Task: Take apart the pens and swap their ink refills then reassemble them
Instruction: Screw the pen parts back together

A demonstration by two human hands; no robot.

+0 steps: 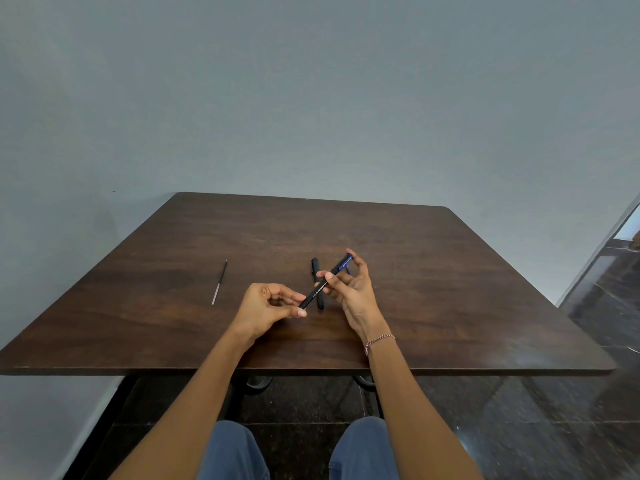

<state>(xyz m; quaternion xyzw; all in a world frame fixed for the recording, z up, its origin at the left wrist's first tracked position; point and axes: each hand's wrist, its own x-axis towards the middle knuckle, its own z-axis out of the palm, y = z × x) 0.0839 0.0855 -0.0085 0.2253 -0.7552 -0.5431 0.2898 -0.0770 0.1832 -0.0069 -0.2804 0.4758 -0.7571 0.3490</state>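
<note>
Pen (316, 294), white lettering unreadable, gripped by left hand (266, 306) and right hand (354, 293).

Plain indoor room, home or small office, can't tell which. I sit at dark wood-grain bench (415, 271) with rounded corners, close to bare grey-blue painted wall (311, 98). Dark polished speckled stone floor (519, 427) under my jeans-clad knees (232, 452). Bright opening (628, 230) at far right edge.

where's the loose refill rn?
Head view: the thin grey-and-black ink refill lies on the dark wooden table, left of the left hand, which pinches the black blue-capped pen.
</note>
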